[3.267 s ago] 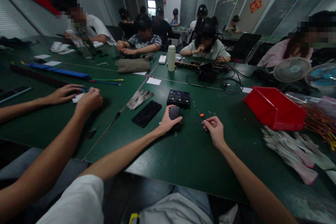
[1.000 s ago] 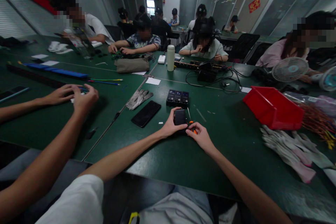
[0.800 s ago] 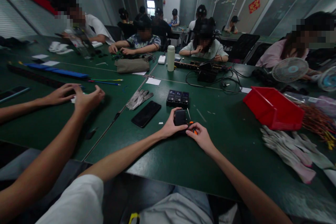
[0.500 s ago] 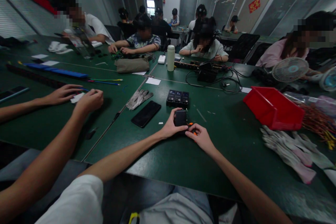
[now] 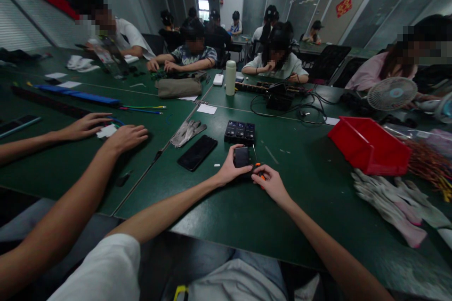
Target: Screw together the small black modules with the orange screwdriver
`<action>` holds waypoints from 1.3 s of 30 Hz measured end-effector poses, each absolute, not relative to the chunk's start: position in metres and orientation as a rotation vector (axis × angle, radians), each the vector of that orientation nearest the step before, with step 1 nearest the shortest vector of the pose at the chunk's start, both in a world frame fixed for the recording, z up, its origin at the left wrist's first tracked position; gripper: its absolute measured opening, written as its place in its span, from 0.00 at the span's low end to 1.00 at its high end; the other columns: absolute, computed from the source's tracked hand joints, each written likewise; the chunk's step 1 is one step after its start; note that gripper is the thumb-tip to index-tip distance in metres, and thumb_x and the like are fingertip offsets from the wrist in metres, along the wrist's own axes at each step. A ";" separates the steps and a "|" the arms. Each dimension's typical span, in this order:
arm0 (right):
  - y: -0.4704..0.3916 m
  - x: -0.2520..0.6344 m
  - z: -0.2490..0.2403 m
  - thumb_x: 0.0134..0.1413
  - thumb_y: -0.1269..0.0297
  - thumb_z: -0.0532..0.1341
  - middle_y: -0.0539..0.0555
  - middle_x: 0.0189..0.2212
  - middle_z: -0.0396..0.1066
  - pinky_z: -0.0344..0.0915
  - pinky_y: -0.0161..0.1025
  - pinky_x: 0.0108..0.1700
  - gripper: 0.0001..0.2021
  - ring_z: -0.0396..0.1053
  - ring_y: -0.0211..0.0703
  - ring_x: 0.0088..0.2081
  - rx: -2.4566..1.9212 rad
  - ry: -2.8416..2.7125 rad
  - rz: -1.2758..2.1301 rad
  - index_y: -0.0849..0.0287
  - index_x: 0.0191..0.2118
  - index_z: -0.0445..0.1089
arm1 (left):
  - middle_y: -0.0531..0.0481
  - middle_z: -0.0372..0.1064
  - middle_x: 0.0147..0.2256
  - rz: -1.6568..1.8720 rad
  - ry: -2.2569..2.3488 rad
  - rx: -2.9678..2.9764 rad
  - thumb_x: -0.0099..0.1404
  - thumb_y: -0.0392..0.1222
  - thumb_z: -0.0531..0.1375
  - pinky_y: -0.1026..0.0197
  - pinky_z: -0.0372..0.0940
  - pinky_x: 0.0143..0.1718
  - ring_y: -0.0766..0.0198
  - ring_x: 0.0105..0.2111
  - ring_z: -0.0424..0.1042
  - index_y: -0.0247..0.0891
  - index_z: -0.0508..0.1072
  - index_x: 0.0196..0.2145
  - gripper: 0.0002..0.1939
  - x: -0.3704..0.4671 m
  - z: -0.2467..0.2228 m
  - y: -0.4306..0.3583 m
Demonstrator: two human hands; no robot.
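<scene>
My left hand is closed round a small black box-shaped part, thumb along its near side and fingers at its far left edge. Just to the right, my right hand pinches the orange-and-black handle of a screwdriver. Its thin shaft points up and away, beside the part but apart from it. A black block with several sockets sits on the green table beyond my hands. Left of my hands lie a black phone and a grey work glove.
On the left, a co-worker's hands rest by a white piece and wires. A red bin, work gloves and bundled wires occupy the right. Farther back stand a pale green bottle and a black cable.
The screwdriver has shifted in my right hand, and its shaft now shows clearly. My left hand stays on the black part. The co-worker's nearer hand has opened and moved right.
</scene>
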State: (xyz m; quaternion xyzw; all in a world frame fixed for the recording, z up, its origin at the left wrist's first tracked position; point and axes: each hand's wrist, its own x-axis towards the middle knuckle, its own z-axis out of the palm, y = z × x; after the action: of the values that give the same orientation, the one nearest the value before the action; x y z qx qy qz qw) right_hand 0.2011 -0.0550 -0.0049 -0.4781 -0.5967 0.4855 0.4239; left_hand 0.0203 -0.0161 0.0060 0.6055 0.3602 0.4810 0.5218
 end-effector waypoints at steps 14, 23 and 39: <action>-0.058 0.200 0.001 0.46 0.56 0.65 0.52 0.33 0.69 0.66 0.39 0.36 0.13 0.69 0.41 0.32 -1.206 -1.543 1.172 0.58 0.34 0.68 | 0.48 0.62 0.42 1.121 0.786 1.413 0.49 0.44 0.68 0.54 0.67 0.43 0.63 0.36 0.70 0.43 0.51 0.55 0.40 0.021 0.008 -0.017; -0.046 0.213 -0.008 0.54 0.57 0.58 0.55 0.38 0.70 0.63 0.33 0.25 0.11 0.70 0.40 0.32 -1.130 -1.411 1.153 0.56 0.40 0.66 | 0.48 0.62 0.42 1.136 0.853 1.424 0.50 0.44 0.66 0.53 0.67 0.42 0.61 0.38 0.69 0.43 0.50 0.57 0.40 0.016 0.001 -0.011; -0.049 0.227 0.013 0.49 0.57 0.61 0.57 0.33 0.74 0.57 0.32 0.20 0.15 0.67 0.37 0.24 -1.200 -1.420 1.250 0.60 0.41 0.66 | 0.50 0.63 0.39 1.171 0.779 1.200 0.52 0.40 0.63 0.52 0.69 0.37 0.63 0.33 0.71 0.45 0.47 0.56 0.39 0.007 -0.001 0.007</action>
State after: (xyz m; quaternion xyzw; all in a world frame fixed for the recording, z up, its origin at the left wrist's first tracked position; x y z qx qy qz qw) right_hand 0.2269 -0.0488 0.0134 -0.4823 -0.5706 0.5023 0.4353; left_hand 0.0067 0.0067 -0.0013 0.5183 0.3363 0.5055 0.6023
